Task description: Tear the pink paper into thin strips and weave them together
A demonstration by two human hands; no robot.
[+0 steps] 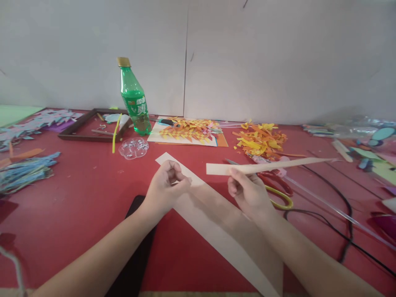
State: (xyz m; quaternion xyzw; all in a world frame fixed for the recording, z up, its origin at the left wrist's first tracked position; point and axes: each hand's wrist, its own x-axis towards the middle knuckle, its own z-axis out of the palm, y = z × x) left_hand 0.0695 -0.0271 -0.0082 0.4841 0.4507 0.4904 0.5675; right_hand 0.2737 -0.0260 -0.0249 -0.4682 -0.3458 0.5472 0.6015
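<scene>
Between the thumb and fingers of my right hand is a narrow cream paper strip, held up off the table and stretching away to the right. My left hand is closed, thumb pressed to curled fingers; what it pinches, if anything, I cannot make out. Below both hands lies a long, wide cream sheet of paper, set diagonally and partly shaded by my arms. Scissors with red and yellow handles rest just beyond my right hand, partly hidden by it and the strip.
A green bottle stands behind a clear flower-shaped palette. Orange and yellow paper scraps lie at the back, beside a woven paper piece. A black phone-like slab sits under my left forearm. A dark cable curves at right.
</scene>
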